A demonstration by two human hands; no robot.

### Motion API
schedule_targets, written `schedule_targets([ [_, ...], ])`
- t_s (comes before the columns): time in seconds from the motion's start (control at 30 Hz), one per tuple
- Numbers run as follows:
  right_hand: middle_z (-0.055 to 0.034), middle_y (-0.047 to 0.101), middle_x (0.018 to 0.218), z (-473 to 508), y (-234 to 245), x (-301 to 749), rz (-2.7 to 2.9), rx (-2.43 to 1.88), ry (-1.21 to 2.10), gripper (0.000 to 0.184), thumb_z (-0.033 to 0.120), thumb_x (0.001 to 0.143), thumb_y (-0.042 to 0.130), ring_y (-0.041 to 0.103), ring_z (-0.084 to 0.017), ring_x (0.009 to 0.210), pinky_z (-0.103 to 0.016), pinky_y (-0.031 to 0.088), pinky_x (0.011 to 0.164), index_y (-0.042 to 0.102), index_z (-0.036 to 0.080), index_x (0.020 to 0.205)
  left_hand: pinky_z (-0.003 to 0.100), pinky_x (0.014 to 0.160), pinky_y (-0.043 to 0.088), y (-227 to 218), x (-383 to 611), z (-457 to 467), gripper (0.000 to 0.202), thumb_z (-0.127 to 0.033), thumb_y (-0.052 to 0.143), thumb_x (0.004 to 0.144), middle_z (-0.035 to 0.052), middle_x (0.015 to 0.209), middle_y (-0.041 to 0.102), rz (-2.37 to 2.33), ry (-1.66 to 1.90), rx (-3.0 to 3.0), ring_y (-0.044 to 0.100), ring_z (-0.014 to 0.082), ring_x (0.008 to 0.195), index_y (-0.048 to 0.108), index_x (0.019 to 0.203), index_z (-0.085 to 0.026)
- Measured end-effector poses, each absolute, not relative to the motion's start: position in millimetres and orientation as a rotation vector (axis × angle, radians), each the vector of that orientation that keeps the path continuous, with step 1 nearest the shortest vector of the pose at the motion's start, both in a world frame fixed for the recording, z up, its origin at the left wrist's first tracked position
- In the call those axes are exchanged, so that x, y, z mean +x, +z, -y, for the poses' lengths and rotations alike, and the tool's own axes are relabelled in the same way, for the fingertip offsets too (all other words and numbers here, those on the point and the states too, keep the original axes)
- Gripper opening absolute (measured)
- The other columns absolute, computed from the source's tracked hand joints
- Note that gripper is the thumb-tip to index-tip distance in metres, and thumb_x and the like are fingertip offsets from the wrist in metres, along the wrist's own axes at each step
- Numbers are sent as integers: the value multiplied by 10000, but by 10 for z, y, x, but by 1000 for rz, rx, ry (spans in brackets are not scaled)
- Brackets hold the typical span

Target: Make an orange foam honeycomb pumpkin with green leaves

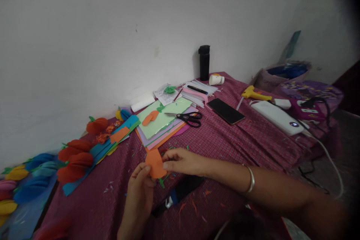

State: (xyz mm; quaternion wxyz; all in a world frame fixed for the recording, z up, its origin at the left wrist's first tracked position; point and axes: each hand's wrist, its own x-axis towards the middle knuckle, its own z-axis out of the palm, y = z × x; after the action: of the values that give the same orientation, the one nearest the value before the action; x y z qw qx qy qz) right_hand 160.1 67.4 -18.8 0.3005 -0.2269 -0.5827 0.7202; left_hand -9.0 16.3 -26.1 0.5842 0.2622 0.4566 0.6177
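Between my two hands is a rounded orange paper cutout (155,163), held up over the near part of the table. My left hand (142,182) pinches its left edge with the thumb on top. The fingers of my right hand (180,161) close on its right edge. Just beyond lies a stack of coloured paper sheets (152,123), pale green on top. Black-handled scissors (187,117) rest on that stack beside smaller orange cutouts (150,118). Under my hands is a dark item with a blue part (180,193), which I cannot make out.
Paper pumpkins (75,163) and strips of coloured paper (98,153) lie at the left. A phone (225,111), glue sticks (197,97), a black bottle (204,63), a yellow glue gun (254,93) and a white power bank (278,117) with cables are farther right. Paper scraps litter the checked cloth (225,146).
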Motion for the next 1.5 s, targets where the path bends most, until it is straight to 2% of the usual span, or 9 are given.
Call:
schedule_targets([
  [0.13, 39, 511, 638, -625, -305, 1544, 1770, -762, 1658, 293, 391, 773, 684, 449, -96, 604, -216, 347, 554, 528, 163, 674, 191, 574, 530, -276, -102, -182, 206, -210, 851, 581, -27, 626, 677, -1040, 1459, 575, 619, 101, 572, 660, 638, -157],
  [0.37, 65, 394, 556, -595, -314, 1527, 1808, -872, 1357, 238, 207, 759, 585, 370, -82, 553, -205, 268, 501, 431, 180, 580, 185, 595, 539, -216, -49, -148, 219, -211, 880, 571, 2, 717, 736, -1025, 1441, 595, 659, 109, 630, 706, 694, -160],
  [0.67, 65, 416, 591, -607, -267, 1537, 1755, -835, 1390, 228, 251, 755, 628, 378, -84, 565, -199, 293, 506, 453, 179, 627, 233, 727, 525, -289, -60, -112, 196, -300, 828, 676, 22, 781, 750, -1110, 1339, 863, 668, 144, 741, 756, 803, -170],
  [0.8, 41, 472, 651, -641, -206, 1585, 1597, -766, 1476, 216, 337, 775, 629, 419, -101, 604, -213, 340, 540, 509, 169, 708, 216, 717, 507, -270, -22, -64, 156, -265, 809, 705, 26, 770, 749, -1173, 1233, 1011, 649, 142, 735, 757, 801, -154],
  [1.03, 37, 449, 634, -650, -166, 1614, 1539, -740, 1463, 267, 395, 767, 618, 388, -97, 583, -220, 306, 526, 504, 170, 678, 256, 733, 519, -315, -21, -44, 181, -322, 774, 730, 30, 786, 759, -1246, 1144, 1135, 657, 173, 745, 762, 822, -166],
  [1.17, 26, 484, 672, -621, -174, 1602, 1483, -712, 1526, 266, 400, 767, 630, 418, -99, 601, -224, 341, 552, 522, 162, 725, 319, 837, 524, -350, -32, -46, 271, -340, 766, 726, 59, 933, 785, -1261, 1066, 1183, 686, 235, 879, 782, 941, -176],
  [1.33, 45, 468, 649, -629, -170, 1607, 1588, -695, 1558, 200, 314, 759, 643, 399, -85, 591, -203, 329, 545, 534, 152, 715, 329, 820, 525, -309, -29, -15, 287, -269, 735, 719, 49, 951, 776, -1261, 1032, 1249, 678, 253, 893, 774, 990, -182],
  [1.4, 54, 450, 635, -646, -168, 1611, 1618, -712, 1543, 152, 250, 763, 615, 388, -80, 586, -198, 324, 543, 518, 153, 699, 307, 780, 522, -275, -34, -11, 232, -231, 732, 701, 39, 882, 763, -1282, 1085, 1261, 662, 233, 843, 776, 924, -184],
  [1.5, 60, 446, 634, -660, -183, 1615, 1690, -729, 1531, 102, 188, 761, 571, 393, -78, 577, -197, 327, 540, 492, 164, 700, 240, 664, 486, -199, -50, -19, 51, -220, 726, 706, 2, 707, 669, -1317, 1271, 1274, 584, 166, 695, 715, 672, -184],
])
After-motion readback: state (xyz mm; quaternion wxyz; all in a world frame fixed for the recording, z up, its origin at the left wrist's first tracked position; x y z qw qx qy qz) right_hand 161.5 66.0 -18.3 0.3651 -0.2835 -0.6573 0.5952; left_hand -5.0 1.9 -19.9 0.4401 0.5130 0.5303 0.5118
